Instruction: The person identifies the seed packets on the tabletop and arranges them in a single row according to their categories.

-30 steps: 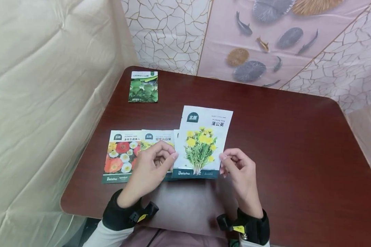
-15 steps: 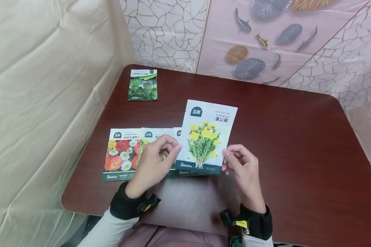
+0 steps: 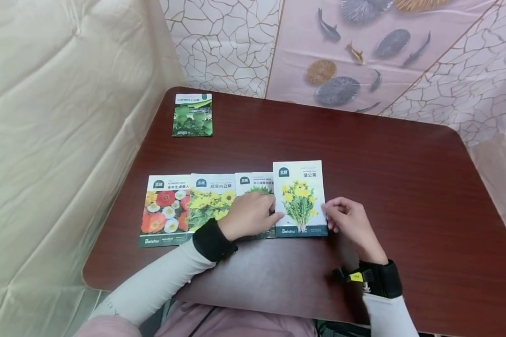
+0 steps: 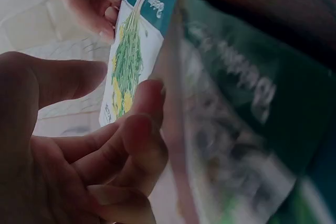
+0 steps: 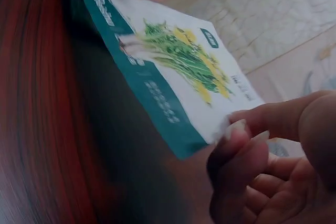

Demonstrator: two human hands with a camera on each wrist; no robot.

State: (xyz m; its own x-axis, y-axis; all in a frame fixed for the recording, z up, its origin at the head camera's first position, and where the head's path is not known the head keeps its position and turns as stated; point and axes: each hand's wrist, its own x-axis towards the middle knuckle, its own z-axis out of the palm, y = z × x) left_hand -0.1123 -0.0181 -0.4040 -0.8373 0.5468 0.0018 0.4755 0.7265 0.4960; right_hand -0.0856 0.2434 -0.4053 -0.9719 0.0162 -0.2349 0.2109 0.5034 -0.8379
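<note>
In the head view, my right hand [image 3: 349,224] pinches the lower right edge of a white seed packet [image 3: 299,201] printed with yellow dandelions. Thumb and fingers meet on its corner in the right wrist view. My left hand [image 3: 253,215] is at the packet's left edge, thumb tip overlapping it; the left wrist view shows a gap between this thumb and the loosely bent fingers. Under the left hand lies a third seed packet [image 3: 255,180], partly hidden. Left of it are a sunflower seed packet [image 3: 208,196] and a poppy seed packet [image 3: 165,210], in one row.
A green seed packet [image 3: 192,115] lies apart at the table's far left corner. The brown table [image 3: 405,187] stretches to the right. A pale cloth [image 3: 67,140] hangs along the left side, and a patterned cloth [image 3: 223,47] hangs behind the table.
The dandelion packet has moved right and down, to the right end of the row, and straightened from its tilt. Both hands moved right, uncovering more of the sunflower and third packets.
</note>
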